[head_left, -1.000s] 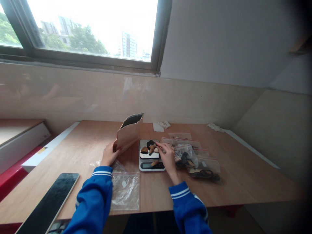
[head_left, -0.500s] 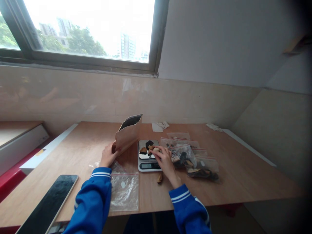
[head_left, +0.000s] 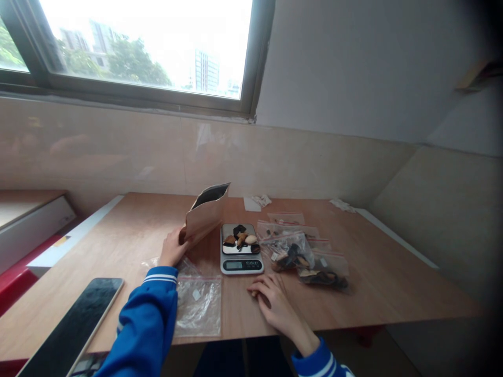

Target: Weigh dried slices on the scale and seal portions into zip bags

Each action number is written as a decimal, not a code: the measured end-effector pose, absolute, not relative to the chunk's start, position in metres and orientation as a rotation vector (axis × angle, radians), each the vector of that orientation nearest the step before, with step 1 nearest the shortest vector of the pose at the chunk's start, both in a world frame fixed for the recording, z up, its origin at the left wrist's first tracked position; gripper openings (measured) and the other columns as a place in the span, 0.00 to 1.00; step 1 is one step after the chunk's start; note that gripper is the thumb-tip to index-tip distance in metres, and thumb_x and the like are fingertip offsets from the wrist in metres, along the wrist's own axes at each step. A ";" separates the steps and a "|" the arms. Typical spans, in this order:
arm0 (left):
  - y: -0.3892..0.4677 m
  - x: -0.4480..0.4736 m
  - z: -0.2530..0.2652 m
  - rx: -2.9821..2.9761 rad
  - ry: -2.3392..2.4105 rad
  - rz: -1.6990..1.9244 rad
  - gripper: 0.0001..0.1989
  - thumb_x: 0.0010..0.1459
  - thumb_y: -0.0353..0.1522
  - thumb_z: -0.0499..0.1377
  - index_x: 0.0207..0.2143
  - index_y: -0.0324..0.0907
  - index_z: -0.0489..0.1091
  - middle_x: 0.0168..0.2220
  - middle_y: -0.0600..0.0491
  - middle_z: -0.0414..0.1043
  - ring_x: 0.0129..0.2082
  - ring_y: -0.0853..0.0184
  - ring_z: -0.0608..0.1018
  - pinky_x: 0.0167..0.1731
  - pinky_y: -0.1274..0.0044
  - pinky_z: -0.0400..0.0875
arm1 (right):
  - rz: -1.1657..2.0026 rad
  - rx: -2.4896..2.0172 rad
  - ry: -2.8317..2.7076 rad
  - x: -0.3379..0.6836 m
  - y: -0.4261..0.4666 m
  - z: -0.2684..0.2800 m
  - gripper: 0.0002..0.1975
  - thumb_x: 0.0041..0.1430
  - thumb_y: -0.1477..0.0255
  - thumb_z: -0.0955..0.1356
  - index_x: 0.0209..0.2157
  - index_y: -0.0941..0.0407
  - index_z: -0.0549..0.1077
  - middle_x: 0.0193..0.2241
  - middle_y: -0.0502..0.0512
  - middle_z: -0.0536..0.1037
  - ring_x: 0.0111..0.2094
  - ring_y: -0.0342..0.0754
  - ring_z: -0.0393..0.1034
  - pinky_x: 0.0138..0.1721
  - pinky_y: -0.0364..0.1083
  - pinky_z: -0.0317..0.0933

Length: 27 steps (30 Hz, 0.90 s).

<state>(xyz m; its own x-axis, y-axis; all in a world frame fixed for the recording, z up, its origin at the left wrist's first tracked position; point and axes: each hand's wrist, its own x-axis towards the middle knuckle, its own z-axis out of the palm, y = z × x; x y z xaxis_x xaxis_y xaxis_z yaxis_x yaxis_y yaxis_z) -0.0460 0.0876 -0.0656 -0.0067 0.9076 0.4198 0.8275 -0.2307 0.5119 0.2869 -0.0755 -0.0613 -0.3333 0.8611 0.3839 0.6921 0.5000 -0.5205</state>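
Observation:
My left hand (head_left: 173, 248) is closed on the lower left side of an upright brown paper pouch (head_left: 206, 217), whose dark-lined mouth gapes at the top. To its right is a small kitchen scale (head_left: 241, 266) with a lit display. Several dried pieces (head_left: 240, 240), black, brown and pale, lie on its plate. In front of the scale, my right hand (head_left: 271, 298) rests low at the table, fingers curled and closed around a small brown dried piece, mostly hidden by them. A flat clear zip bag (head_left: 199, 306) lies below my left hand.
Several clear zip bags (head_left: 324, 272) with dark dried pieces are heaped right of the scale. A phone (head_left: 74, 324) lies at the table's left front. Crumpled white paper (head_left: 257, 202) is at the back, below the tiled wall.
My right hand has left the scale plate and come down toward me, over the brown piece that lay on the table. My left hand still holds the pouch in place.

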 end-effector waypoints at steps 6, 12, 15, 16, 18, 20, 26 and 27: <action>0.089 -0.046 -0.066 2.117 1.844 1.072 0.25 0.54 0.49 0.53 0.45 0.40 0.71 0.42 0.47 0.75 0.42 0.56 0.75 0.42 0.70 0.69 | 0.335 -1.280 -1.984 0.281 -0.055 -0.053 0.13 0.59 0.77 0.65 0.45 0.52 0.72 0.38 0.55 0.77 0.40 0.53 0.71 0.43 0.52 0.65; 0.089 -0.047 -0.066 2.122 1.841 1.074 0.27 0.54 0.49 0.53 0.47 0.38 0.71 0.44 0.45 0.74 0.43 0.54 0.74 0.44 0.68 0.68 | 0.210 -1.280 -1.965 0.257 -0.007 -0.027 0.06 0.60 0.74 0.67 0.39 0.53 0.74 0.36 0.54 0.77 0.41 0.52 0.69 0.44 0.51 0.61; 0.088 -0.047 -0.066 2.136 1.852 1.064 0.27 0.55 0.48 0.53 0.48 0.38 0.71 0.43 0.45 0.75 0.43 0.53 0.75 0.44 0.67 0.68 | 0.127 -1.274 -2.033 0.244 0.014 -0.024 0.06 0.60 0.73 0.68 0.39 0.52 0.76 0.37 0.54 0.77 0.42 0.53 0.68 0.45 0.51 0.59; 0.088 -0.047 -0.066 2.140 1.853 1.070 0.27 0.55 0.47 0.53 0.48 0.38 0.71 0.43 0.45 0.75 0.43 0.53 0.75 0.44 0.67 0.68 | 0.096 -1.283 -2.051 0.240 0.020 -0.026 0.05 0.60 0.72 0.68 0.38 0.52 0.76 0.38 0.54 0.77 0.43 0.53 0.67 0.45 0.52 0.59; 0.088 -0.046 -0.065 2.139 1.846 1.094 0.26 0.54 0.47 0.53 0.49 0.39 0.71 0.44 0.45 0.75 0.44 0.54 0.75 0.45 0.68 0.69 | 0.042 -1.325 -2.062 0.236 0.029 -0.031 0.05 0.60 0.71 0.68 0.37 0.51 0.78 0.39 0.54 0.76 0.43 0.54 0.66 0.45 0.52 0.58; 0.087 -0.046 -0.065 2.110 1.827 1.102 0.26 0.54 0.46 0.54 0.49 0.40 0.70 0.44 0.46 0.75 0.45 0.54 0.75 0.45 0.68 0.69 | 0.011 -1.360 -2.053 0.235 0.033 -0.036 0.06 0.61 0.70 0.68 0.38 0.50 0.78 0.39 0.54 0.75 0.43 0.53 0.66 0.45 0.52 0.58; 0.085 -0.045 -0.063 1.960 1.710 1.054 0.26 0.53 0.44 0.55 0.51 0.41 0.68 0.44 0.47 0.77 0.45 0.55 0.77 0.44 0.70 0.70 | 0.066 -1.251 -1.817 0.237 0.021 -0.018 0.14 0.67 0.69 0.61 0.49 0.51 0.74 0.40 0.56 0.74 0.42 0.51 0.67 0.46 0.51 0.58; 0.085 -0.044 -0.063 1.952 1.682 1.056 0.26 0.53 0.43 0.56 0.52 0.42 0.67 0.44 0.48 0.77 0.45 0.55 0.77 0.44 0.70 0.70 | 0.090 -1.198 -1.732 0.237 0.016 -0.007 0.15 0.67 0.69 0.59 0.49 0.53 0.73 0.39 0.56 0.74 0.41 0.50 0.67 0.46 0.50 0.59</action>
